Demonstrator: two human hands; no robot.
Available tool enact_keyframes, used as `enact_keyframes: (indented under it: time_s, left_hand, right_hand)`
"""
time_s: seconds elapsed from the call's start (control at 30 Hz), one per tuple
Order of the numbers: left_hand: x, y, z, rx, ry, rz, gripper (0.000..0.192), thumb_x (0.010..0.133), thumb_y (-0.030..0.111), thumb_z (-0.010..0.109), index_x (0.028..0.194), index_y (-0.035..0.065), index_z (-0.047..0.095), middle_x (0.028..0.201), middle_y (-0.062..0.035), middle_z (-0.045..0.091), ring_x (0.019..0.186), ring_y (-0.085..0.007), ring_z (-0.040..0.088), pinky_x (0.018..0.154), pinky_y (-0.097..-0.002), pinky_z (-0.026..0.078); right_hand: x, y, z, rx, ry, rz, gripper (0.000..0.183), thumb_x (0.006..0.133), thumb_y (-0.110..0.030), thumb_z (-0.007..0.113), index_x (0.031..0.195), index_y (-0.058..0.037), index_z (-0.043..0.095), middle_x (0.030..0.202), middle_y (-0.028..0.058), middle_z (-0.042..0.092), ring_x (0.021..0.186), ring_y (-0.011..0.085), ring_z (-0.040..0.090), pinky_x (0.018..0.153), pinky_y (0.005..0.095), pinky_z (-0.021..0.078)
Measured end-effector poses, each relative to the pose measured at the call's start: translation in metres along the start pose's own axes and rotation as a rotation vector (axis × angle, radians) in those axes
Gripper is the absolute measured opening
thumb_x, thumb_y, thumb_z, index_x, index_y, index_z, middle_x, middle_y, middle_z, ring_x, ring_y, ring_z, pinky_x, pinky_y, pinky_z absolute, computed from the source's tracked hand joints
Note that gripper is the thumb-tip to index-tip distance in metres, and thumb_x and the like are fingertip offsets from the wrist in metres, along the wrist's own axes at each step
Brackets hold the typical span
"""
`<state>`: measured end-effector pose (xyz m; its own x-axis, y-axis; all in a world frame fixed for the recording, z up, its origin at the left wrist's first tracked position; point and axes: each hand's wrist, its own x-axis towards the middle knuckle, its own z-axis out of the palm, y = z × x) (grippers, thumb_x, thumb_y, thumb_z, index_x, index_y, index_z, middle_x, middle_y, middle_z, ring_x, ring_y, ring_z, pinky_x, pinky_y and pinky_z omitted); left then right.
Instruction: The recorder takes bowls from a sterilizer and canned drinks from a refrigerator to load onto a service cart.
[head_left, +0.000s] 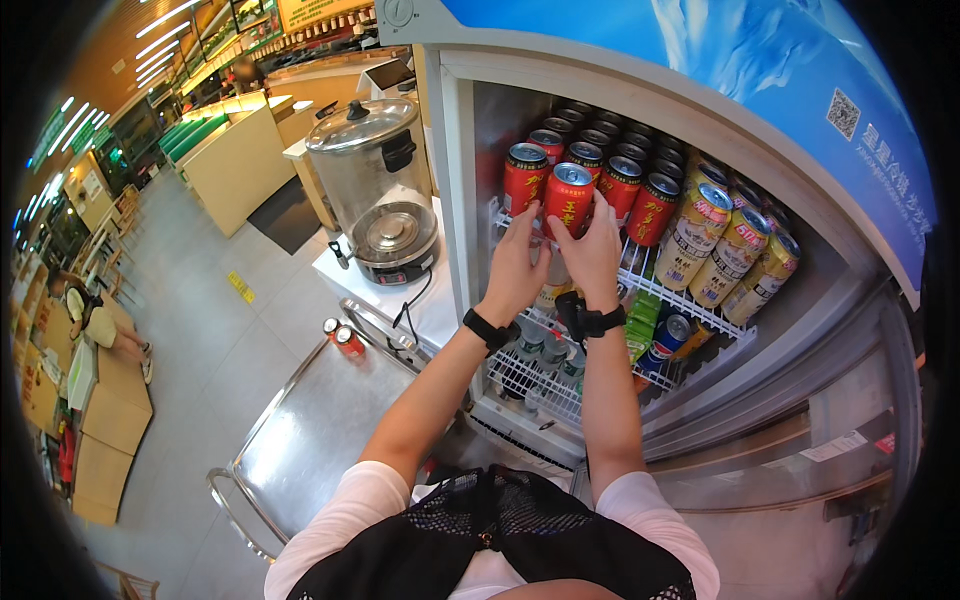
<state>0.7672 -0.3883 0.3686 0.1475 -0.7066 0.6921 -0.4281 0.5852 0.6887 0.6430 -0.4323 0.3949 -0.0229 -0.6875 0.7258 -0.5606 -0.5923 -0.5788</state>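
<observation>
A red drink can (568, 196) stands at the front edge of the upper wire shelf in an upright display fridge. My right hand (590, 244) has its fingers on the can's lower right side. My left hand (517, 262) is at the lower left, its fingertips close to the same can and a neighbouring red can (523, 180); whether it grips anything is unclear. More red cans with dark rims (652, 210) stand in rows behind and beside it. Tall gold beer cans (694, 236) fill the shelf's right part.
A steel trolley (300, 442) with two small red cans (349, 342) stands at left. Behind it, a clear drink dispenser (375, 187) sits on a white table (442, 300). Lower shelves hold bottles and a blue can (666, 341). The glass door (787, 420) is at right. A person (101, 315) stands far left.
</observation>
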Motion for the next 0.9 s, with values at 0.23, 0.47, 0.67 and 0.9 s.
enact_keyframes:
  time_s: [0.23,0.47,0.67,0.9]
  left_hand:
    - [-0.004,0.008,-0.008,0.003,0.009,0.081,0.055,0.084,-0.002,0.062,0.136,0.0004,0.048,0.127,-0.0202,0.058,0.108,-0.0351,0.061,0.089,-0.0371,0.052]
    - [-0.044,0.028,-0.041,-0.07,0.008,0.204,0.057,0.078,-0.004,0.068,0.132,0.0012,0.052,0.123,-0.0181,0.055,0.115,-0.0329,0.056,0.097,-0.0374,0.047]
    - [-0.151,-0.028,-0.082,0.018,-0.117,-0.047,0.055,0.08,0.004,0.072,0.131,0.0028,0.052,0.125,-0.0171,0.054,0.117,-0.0334,0.055,0.099,-0.0391,0.046]
    - [-0.272,-0.092,-0.12,-0.003,-0.207,-0.53,0.062,0.079,0.008,0.078,0.134,0.0048,0.049,0.126,-0.0133,0.056,0.115,-0.0253,0.058,0.095,-0.0355,0.049]
  right_hand:
    - [-0.008,-0.015,-0.014,0.076,0.034,-0.044,0.064,0.072,-0.02,0.083,0.127,-0.0011,0.055,0.115,0.018,0.058,0.109,0.0369,0.058,0.093,0.0429,0.0474]
    - [-0.078,-0.025,-0.014,0.387,0.148,-0.143,0.069,0.069,-0.008,0.085,0.129,0.0023,0.054,0.123,0.0153,0.053,0.112,0.0308,0.057,0.094,0.038,0.0484]
    - [-0.161,-0.015,0.006,0.452,-0.262,0.001,0.064,0.069,-0.012,0.087,0.124,0.0,0.057,0.115,0.0157,0.057,0.106,0.031,0.059,0.086,0.037,0.0509]
    - [-0.262,0.022,0.074,0.589,-0.756,0.214,0.063,0.07,-0.007,0.087,0.124,0.001,0.056,0.117,0.0116,0.055,0.108,0.0243,0.063,0.083,0.033,0.0594]
